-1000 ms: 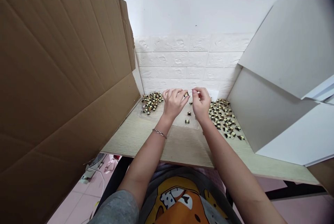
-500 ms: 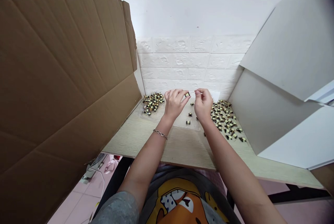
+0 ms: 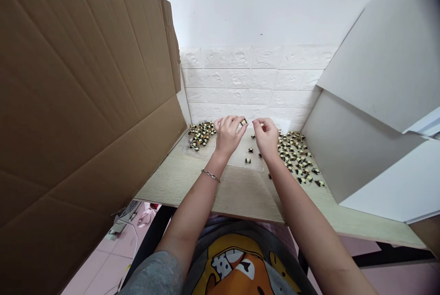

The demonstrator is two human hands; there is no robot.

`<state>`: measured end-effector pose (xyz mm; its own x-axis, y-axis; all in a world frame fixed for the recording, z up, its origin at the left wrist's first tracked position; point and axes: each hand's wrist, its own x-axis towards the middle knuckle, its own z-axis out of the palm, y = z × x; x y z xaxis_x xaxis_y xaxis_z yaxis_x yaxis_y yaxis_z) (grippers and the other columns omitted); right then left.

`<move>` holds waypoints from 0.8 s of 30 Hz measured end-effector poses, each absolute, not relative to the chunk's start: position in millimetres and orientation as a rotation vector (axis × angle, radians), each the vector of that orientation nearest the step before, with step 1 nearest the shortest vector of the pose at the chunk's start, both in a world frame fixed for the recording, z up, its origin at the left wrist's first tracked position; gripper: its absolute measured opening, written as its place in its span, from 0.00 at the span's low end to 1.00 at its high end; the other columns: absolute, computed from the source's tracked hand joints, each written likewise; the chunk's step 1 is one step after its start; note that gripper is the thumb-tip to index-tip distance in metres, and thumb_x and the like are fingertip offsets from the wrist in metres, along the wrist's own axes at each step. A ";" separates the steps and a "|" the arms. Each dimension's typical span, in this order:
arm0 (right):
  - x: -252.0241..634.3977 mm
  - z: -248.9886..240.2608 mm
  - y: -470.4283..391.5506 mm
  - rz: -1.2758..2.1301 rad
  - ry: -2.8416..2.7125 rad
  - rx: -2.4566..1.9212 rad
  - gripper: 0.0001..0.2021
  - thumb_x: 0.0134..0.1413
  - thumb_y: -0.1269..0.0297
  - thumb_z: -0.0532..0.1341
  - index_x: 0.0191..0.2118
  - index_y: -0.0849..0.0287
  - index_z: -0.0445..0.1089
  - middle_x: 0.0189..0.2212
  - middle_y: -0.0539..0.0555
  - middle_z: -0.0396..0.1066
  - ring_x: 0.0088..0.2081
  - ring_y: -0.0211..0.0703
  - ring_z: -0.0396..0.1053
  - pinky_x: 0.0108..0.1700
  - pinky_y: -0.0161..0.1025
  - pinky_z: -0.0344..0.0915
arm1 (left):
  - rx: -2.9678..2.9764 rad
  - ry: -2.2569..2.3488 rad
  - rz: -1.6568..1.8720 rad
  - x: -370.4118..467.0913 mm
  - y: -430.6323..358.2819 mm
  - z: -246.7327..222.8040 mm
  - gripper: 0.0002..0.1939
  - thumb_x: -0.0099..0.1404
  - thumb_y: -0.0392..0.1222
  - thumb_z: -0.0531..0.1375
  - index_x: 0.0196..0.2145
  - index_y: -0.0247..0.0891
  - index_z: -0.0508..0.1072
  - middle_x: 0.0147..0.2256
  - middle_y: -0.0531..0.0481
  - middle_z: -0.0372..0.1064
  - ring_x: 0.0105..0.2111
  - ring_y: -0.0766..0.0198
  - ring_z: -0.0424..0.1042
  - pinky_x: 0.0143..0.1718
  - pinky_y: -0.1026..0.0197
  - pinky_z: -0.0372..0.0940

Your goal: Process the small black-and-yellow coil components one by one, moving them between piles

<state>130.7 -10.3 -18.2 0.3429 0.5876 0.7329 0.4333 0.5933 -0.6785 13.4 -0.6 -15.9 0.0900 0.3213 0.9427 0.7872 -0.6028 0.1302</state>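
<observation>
Between thumb and fingertips, my left hand (image 3: pixel 228 134) pinches a small black-and-yellow coil part (image 3: pixel 244 122) above the back of the table. Just to its right, my right hand (image 3: pixel 266 138) is closed in a pinch; whatever its fingertips hold is too small to make out. Below the hands, a few loose parts (image 3: pixel 248 160) lie on a clear plastic sheet (image 3: pixel 237 159). A heap of similar parts (image 3: pixel 202 134) sits to the left, and a wider spread of them (image 3: pixel 299 157) lies to the right.
A tall cardboard panel (image 3: pixel 103 79) borders the wooden table (image 3: pixel 247 194) on the left. White panels (image 3: pixel 360 148) stand on the right. Behind is a white brick-patterned wall (image 3: pixel 227 58).
My left hand has shifted slightly left with the coil part, which has tilted. My right hand's fingertips have moved a little left, and their pinch has changed shape.
</observation>
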 end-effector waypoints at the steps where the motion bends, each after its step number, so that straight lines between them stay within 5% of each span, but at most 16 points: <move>1: 130.3 -17.5 -10.6 0.132 -1.301 -1.000 0.07 0.47 0.63 0.55 0.26 0.60 0.67 0.26 0.49 0.64 0.24 0.33 0.58 0.29 0.34 0.57 | -1.966 -1.094 -1.516 13.3 -0.7 -15.9 0.10 0.59 0.47 0.54 0.36 0.43 0.69 0.34 0.52 0.69 0.37 0.66 0.65 0.44 0.58 0.47; 24: 127.7 -16.8 -13.2 0.101 -1.360 -0.985 0.07 0.46 0.64 0.56 0.27 0.60 0.69 0.25 0.50 0.67 0.25 0.34 0.59 0.28 0.34 0.58 | -1.986 -1.032 -1.327 11.4 -2.9 -18.4 0.11 0.62 0.46 0.50 0.39 0.43 0.68 0.36 0.50 0.69 0.38 0.64 0.65 0.46 0.56 0.46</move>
